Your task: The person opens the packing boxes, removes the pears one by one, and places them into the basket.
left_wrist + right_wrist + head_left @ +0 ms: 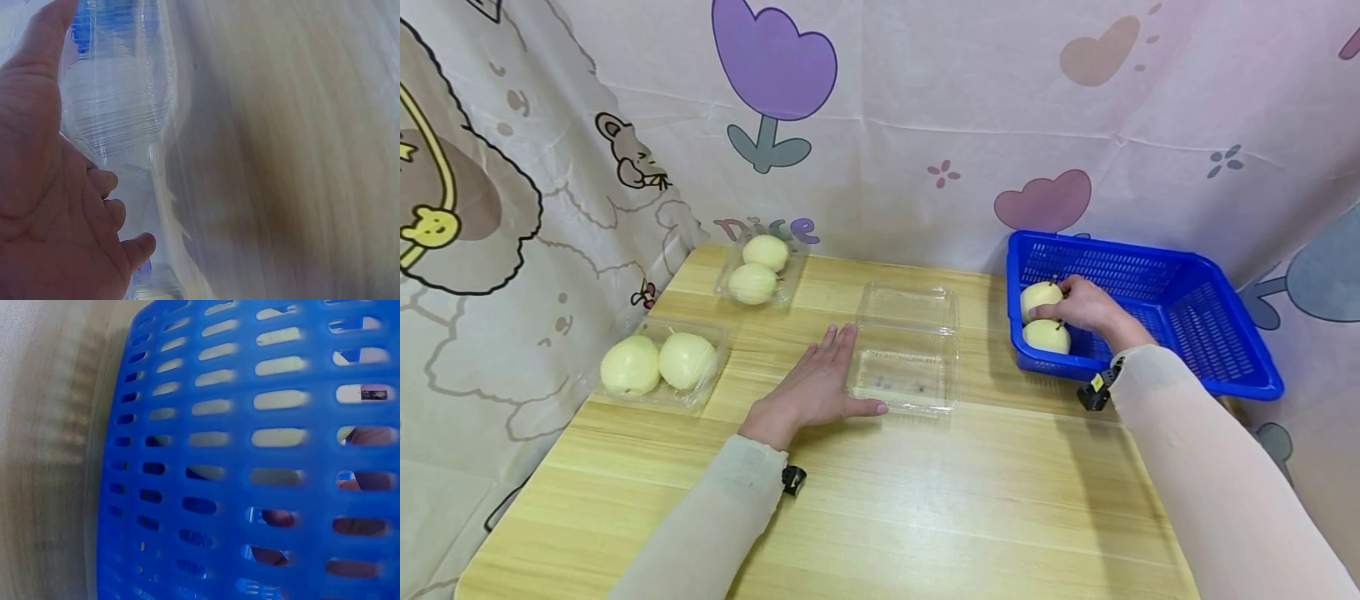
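Observation:
In the head view, my left hand (812,383), fingers straight and thumb spread, rests at the left side of an open clear plastic clamshell box (901,375). The box lies with its lid folded back and nothing inside. At the right, my right hand (1086,304) reaches into a blue plastic basket (1202,387) and grips a pale yellow pear (1037,298) between thumb and fingers. A second pear (1047,337) sits just in front of it. The right wrist view shows mainly the slotted basket wall (237,381), which hides most of that hand.
Left on the wooden table (925,508) stands a clear box with two pears (687,361). Another box with two pears (753,284) is at the back left. A printed curtain (910,75) hangs behind the table and along its left side.

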A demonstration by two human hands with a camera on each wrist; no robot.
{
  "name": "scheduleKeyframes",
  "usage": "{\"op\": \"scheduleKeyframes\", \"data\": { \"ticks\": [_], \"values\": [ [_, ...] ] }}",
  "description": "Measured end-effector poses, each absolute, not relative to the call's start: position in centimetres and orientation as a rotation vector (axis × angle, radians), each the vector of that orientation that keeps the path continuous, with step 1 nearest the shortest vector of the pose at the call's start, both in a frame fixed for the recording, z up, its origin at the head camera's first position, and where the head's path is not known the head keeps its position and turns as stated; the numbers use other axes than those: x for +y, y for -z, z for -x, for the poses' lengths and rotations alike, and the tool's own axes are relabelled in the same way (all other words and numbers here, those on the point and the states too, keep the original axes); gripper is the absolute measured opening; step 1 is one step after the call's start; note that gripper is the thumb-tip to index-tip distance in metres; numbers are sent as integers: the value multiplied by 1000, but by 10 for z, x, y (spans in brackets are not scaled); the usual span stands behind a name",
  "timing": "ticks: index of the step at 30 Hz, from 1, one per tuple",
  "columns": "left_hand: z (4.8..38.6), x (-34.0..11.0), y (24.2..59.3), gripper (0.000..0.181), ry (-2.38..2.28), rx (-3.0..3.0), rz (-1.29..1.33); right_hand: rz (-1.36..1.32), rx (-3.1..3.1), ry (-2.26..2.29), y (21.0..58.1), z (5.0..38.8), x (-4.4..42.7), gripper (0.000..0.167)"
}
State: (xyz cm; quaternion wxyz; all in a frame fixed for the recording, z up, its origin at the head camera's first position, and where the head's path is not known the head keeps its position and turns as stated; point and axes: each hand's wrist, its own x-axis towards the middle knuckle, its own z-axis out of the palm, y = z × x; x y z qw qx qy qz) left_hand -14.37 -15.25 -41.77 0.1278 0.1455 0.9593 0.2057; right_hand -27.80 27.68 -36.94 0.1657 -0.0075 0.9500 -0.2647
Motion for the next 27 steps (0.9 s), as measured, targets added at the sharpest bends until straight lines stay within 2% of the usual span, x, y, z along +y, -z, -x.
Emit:
{"op": "scheduleKeyframes", "data": {
  "ticks": [11,20,24,27],
  "values": [
    [143,-151,418,141,-595,2801,-426,21,2714,773,368,275,279,96],
    [142,-151,416,141,-592,2807,-429,8,2698,756,366,274,280,106],
    [142,-151,416,141,-584,2801,-427,11,2721,761,366,273,279,94],
    [142,-151,416,141,-580,2798,-429,15,2763,782,365,271,278,92]
  ]
}}
